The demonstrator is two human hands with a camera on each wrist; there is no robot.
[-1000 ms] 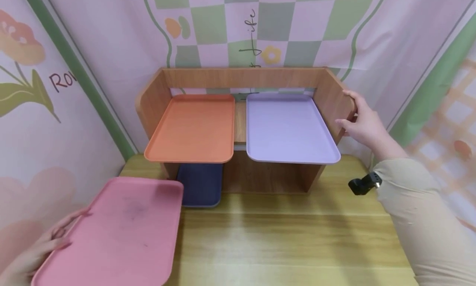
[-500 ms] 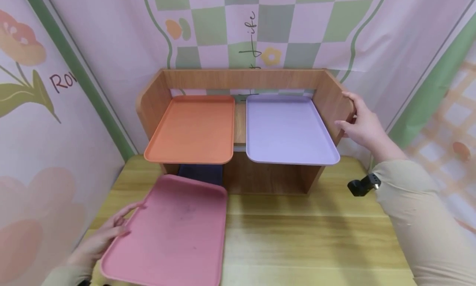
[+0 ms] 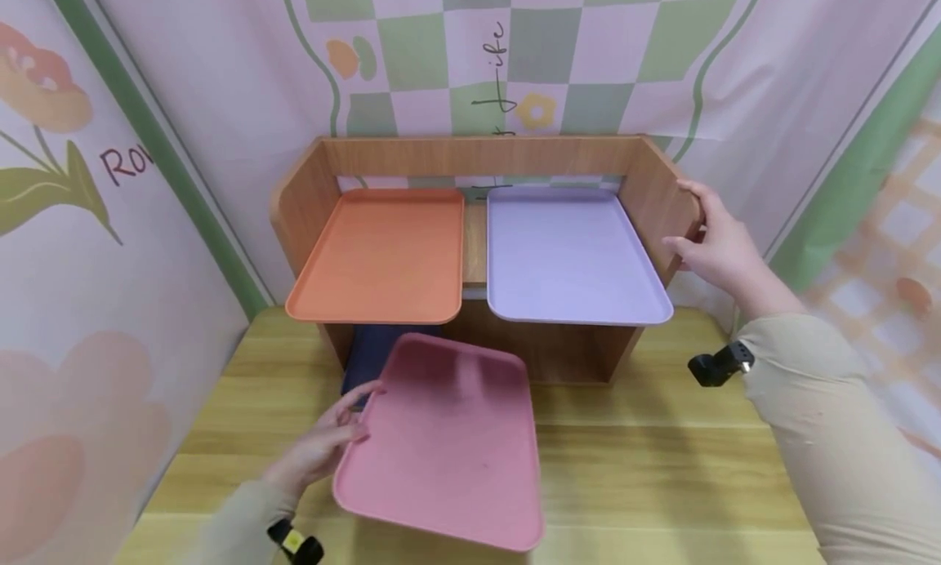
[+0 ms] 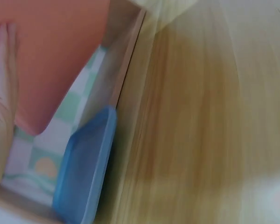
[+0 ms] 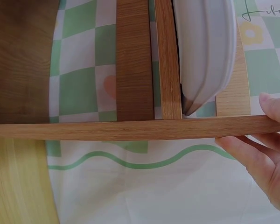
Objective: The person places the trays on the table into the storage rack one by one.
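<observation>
My left hand [image 3: 323,442] grips the left edge of a pink tray [image 3: 456,442], held tilted above the table in front of a wooden shelf. With thumb and fingers, my right hand [image 3: 716,242] grips the front edge of the shelf's right side panel [image 5: 130,130]. On the upper board of the wooden shelf [image 3: 478,153] lie an orange tray [image 3: 390,255] at left and a lavender tray [image 3: 566,255] at right. A blue tray [image 4: 86,172] lies in the lower left compartment, partly hidden in the head view by the pink tray and my left hand.
The shelf stands on a wood-grain table [image 3: 632,467] against a patterned curtain [image 3: 544,42]. More curtain closes in on both sides. The orange and lavender trays jut out past the upper board's front edge, over the lower compartment.
My left hand has carried the pink tray rightward from the left side to the middle, its far end now at the lower compartment's front. The right hand has stayed on the side panel.
</observation>
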